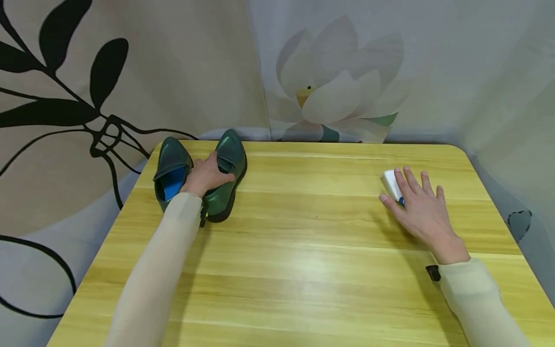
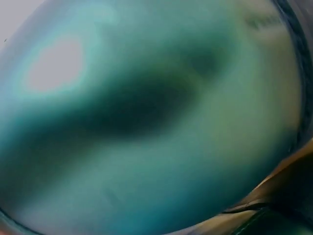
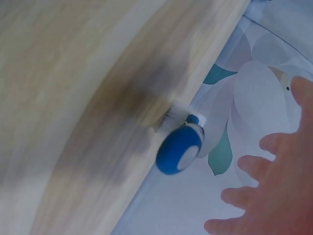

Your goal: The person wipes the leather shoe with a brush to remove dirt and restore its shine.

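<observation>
A pair of dark green pointed shoes stands at the table's back left. My left hand [image 1: 207,177] reaches over the right-hand shoe [image 1: 222,200], thumb and fingers spread across its opening; whether they press on it is hard to tell. The left-hand shoe [image 1: 172,153], with a blue insole, is just beside that hand. A blurred green shoe surface [image 2: 146,171] fills most of the left wrist view. On the right, my right hand [image 1: 422,207] is over a white and blue brush [image 3: 178,149], fingers spread and apart from it in the right wrist view. The brush's bristles face the table.
The wooden table [image 1: 303,270] reaches back to a curtain [image 1: 208,67] printed with leaves and a large flower. A small black device [image 1: 432,273] sits at the right wrist, and another is partly visible beneath the left wrist.
</observation>
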`<state>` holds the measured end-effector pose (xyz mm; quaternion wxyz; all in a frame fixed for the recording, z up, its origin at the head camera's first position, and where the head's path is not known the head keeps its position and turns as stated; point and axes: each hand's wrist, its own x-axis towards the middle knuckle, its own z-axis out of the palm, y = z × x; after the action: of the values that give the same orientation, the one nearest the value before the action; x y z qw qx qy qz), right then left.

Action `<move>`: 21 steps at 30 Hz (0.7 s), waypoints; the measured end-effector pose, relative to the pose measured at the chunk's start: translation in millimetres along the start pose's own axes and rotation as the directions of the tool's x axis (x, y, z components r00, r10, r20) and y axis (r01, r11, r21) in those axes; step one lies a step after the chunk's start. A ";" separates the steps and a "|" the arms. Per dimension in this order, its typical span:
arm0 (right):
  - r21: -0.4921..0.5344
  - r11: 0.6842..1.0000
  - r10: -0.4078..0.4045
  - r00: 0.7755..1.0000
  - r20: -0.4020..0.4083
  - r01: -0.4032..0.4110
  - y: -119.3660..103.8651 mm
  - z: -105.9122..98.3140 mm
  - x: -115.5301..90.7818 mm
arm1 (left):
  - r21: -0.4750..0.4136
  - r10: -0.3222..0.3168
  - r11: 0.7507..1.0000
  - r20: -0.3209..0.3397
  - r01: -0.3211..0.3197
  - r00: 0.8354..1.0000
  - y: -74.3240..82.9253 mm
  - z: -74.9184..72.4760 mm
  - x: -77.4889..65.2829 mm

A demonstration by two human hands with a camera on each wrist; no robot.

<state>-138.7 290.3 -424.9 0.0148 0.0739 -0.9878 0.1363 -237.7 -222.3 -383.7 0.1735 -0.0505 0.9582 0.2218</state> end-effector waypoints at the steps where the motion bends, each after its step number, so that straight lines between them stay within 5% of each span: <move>1: -0.002 1.000 0.001 1.000 0.000 -0.001 0.1 -0.5 -0.2 | -0.005 0.012 1.000 -0.009 -0.012 1.000 0.7 1.3 -0.2; 6: 0.014 1.000 0.002 1.000 0.002 -0.002 -0.2 -4.2 -3.5 | -0.047 0.141 0.989 -0.048 -0.143 0.989 14.3 3.3 -2.3; 9: 0.049 0.999 -0.016 1.000 0.000 0.016 -4.8 -8.0 -5.6 | -0.080 0.267 0.960 -0.045 -0.270 0.963 29.7 3.9 -4.8; 15: 0.117 0.986 -0.119 0.993 -0.028 0.121 -26.3 -13.2 -6.3 | -0.173 0.458 0.878 0.031 -0.447 0.888 65.4 15.9 -14.5; 21: 0.092 0.956 -0.269 0.957 -0.106 0.278 -47.3 -9.6 0.9 | -0.245 0.591 0.798 0.138 -0.551 0.795 92.2 33.9 -18.8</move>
<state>-132.4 247.7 -402.9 0.0754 0.2042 -0.9576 0.1887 -225.6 -124.3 -368.0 0.1912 0.2491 0.8787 0.3595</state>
